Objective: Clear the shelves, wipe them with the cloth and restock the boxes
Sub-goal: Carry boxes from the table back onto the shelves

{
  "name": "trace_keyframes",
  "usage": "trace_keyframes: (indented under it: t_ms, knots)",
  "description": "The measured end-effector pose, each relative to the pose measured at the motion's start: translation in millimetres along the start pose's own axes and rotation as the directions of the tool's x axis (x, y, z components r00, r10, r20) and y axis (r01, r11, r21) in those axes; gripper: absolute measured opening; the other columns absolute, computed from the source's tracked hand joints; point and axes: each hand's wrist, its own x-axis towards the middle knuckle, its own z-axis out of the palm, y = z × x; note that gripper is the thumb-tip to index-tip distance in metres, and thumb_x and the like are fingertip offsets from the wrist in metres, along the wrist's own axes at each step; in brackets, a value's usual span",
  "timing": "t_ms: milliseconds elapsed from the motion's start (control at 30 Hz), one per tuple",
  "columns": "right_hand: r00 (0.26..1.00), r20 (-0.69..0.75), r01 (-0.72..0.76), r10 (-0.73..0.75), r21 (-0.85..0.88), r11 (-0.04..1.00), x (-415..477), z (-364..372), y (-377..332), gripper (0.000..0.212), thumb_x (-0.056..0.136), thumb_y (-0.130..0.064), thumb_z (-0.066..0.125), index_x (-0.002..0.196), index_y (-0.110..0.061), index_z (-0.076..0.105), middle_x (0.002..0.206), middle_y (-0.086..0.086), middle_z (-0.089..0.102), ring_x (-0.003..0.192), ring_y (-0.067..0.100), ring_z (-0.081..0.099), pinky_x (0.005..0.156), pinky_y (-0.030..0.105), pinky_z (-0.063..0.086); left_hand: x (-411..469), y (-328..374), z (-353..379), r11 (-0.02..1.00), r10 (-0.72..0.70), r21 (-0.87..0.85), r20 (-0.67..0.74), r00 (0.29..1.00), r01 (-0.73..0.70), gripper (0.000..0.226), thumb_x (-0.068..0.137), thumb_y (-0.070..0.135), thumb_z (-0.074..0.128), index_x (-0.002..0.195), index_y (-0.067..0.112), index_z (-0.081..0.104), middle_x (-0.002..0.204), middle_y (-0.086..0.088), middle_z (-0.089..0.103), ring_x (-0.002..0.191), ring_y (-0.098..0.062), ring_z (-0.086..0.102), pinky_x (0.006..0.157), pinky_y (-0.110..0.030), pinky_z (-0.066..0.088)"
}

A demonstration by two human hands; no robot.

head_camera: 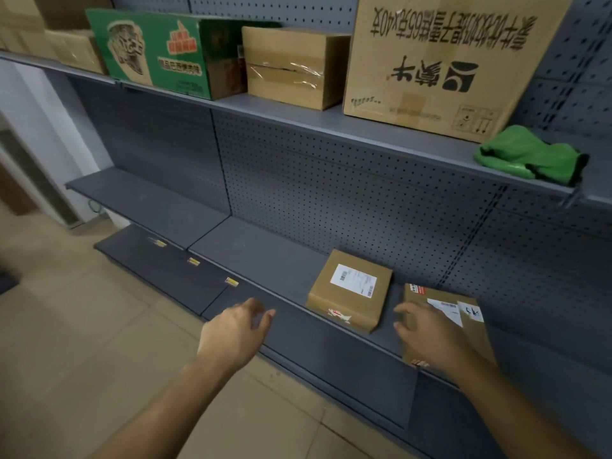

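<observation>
Upper shelf [298,114]: four closed cartons in a row.
- At the left end, a plain brown box [76,49].
- Next, a green printed carton [149,51].
- Then a taped brown box [291,67], its tape wrinkled across the front.
- Then a large brown carton [440,64], standing with its print upside down.

All flaps are shut, so contents cannot be seen.

The green cloth [526,154] lies bunched at the front edge of this shelf, just right of the large carton.

Lower shelf [258,246]: two small sealed parcels near its front edge, close together but apart.
- The labelled parcel [351,289] carries a white shipping label on top.
- The second parcel [477,336] lies to its right, with labels and red tape.

The contents of both are hidden.

The bottom shelf [159,263] holds no boxes; yellow price tags [231,281] sit along the lower shelf's front edge above it.

The left hand [236,329] hovers over the front edge of the lower shelf, left of the labelled parcel, with fingers loosely curled and holding nothing. The right hand [427,332] is at the near left corner of the second parcel, fingers spread and relaxed. No closed grip is evident, and motion blur prevents confirming contact.
</observation>
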Motion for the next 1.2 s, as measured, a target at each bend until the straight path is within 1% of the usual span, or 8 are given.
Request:
trace_keyframes:
  t_ms: [133, 333, 500, 633, 767, 900, 1067, 1200]
  knots:
    - [1.000, 0.014, -0.013, 0.013, -0.014, 1.000, 36, -3, 10, 0.030, 0.095, -0.038, 0.063, 0.125, -0.030, 0.063, 0.129, -0.004, 0.059, 0.105, 0.017, 0.061, 0.087, 0.038, 0.054, 37, 16, 8, 1.000, -0.008, 0.029, 0.028, 1.000, 0.007, 0.043, 0.098, 0.066, 0.035, 0.111, 0.033, 0.059, 0.113, 0.008, 0.069, 0.105, -0.023, 0.066, 0.082, -0.036, 0.052]
    - [0.998, 0.017, -0.061, 0.061, 0.000, 0.998, 81, -2, 22, 0.031, 0.097, -0.038, 0.062, 0.126, -0.030, 0.061, 0.129, -0.003, 0.059, 0.110, 0.018, 0.060, 0.090, 0.039, 0.052, 92, 33, 20, 0.998, 0.034, 0.042, 0.053, 0.998, -0.037, 0.041, 0.100, 0.063, 0.038, 0.110, 0.030, 0.060, 0.111, 0.005, 0.070, 0.101, -0.027, 0.067, 0.080, -0.037, 0.053]
    - [0.989, 0.030, -0.146, 0.146, 0.000, 0.989, 120, 12, 33, 0.038, 0.099, -0.039, 0.059, 0.135, -0.026, 0.054, 0.133, 0.001, 0.060, 0.114, 0.021, 0.059, 0.090, 0.037, 0.050, 151, 38, 42, 0.996, 0.074, 0.038, 0.111, 0.991, -0.078, 0.034, 0.101, 0.057, 0.041, 0.104, 0.028, 0.059, 0.106, 0.000, 0.070, 0.098, -0.031, 0.066, 0.072, -0.035, 0.048]
    - [0.973, 0.028, -0.229, 0.228, 0.063, 0.971, 147, 29, 42, 0.050, 0.100, -0.038, 0.058, 0.145, -0.021, 0.047, 0.140, 0.005, 0.059, 0.122, 0.024, 0.057, 0.099, 0.043, 0.049, 200, 32, 68, 0.992, 0.119, 0.021, 0.134, 0.984, -0.123, 0.033, 0.100, 0.056, 0.043, 0.109, 0.028, 0.059, 0.107, 0.000, 0.072, 0.097, -0.031, 0.068, 0.072, -0.036, 0.051]
    - [0.946, 0.031, -0.323, 0.322, 0.070, 0.944, 173, 50, 50, 0.050, 0.101, -0.039, 0.055, 0.146, -0.018, 0.045, 0.140, 0.009, 0.057, 0.125, 0.028, 0.055, 0.102, 0.045, 0.046, 249, 30, 95, 0.990, 0.140, -0.005, 0.200, 0.970, -0.141, 0.039, 0.102, 0.053, 0.043, 0.126, 0.025, 0.057, 0.120, -0.006, 0.068, 0.106, -0.033, 0.066, 0.077, -0.038, 0.049]
    - [0.915, 0.054, -0.403, 0.399, 0.081, 0.912, 195, 76, 58, 0.051, 0.102, -0.046, 0.051, 0.145, -0.021, 0.042, 0.140, 0.008, 0.056, 0.124, 0.029, 0.055, 0.102, 0.046, 0.046, 284, 24, 128, 0.995, 0.102, -0.020, 0.267, 0.958, -0.101, 0.047, 0.102, 0.055, 0.041, 0.137, 0.024, 0.049, 0.131, -0.007, 0.063, 0.113, -0.033, 0.063, 0.086, -0.041, 0.053]
    - [0.888, 0.119, -0.458, 0.445, 0.134, 0.879, 218, 111, 65, 0.064, 0.101, -0.051, 0.050, 0.156, -0.024, 0.031, 0.157, 0.008, 0.041, 0.137, 0.031, 0.048, 0.109, 0.043, 0.041, 303, 23, 172, 0.997, 0.076, -0.029, 0.342, 0.936, -0.070, 0.052, 0.103, 0.055, 0.038, 0.141, 0.019, 0.041, 0.137, -0.008, 0.058, 0.118, -0.033, 0.061, 0.090, -0.044, 0.052]
    - [0.879, 0.169, -0.474, 0.446, 0.200, 0.858, 229, 138, 68, 0.072, 0.100, -0.052, 0.052, 0.160, -0.024, 0.023, 0.159, 0.008, 0.038, 0.139, 0.031, 0.046, 0.110, 0.044, 0.041, 310, 24, 204, 0.999, 0.043, 0.000, 0.387, 0.921, -0.047, 0.058, 0.102, 0.059, 0.035, 0.144, 0.018, 0.037, 0.141, -0.008, 0.055, 0.121, -0.033, 0.059, 0.093, -0.044, 0.050]
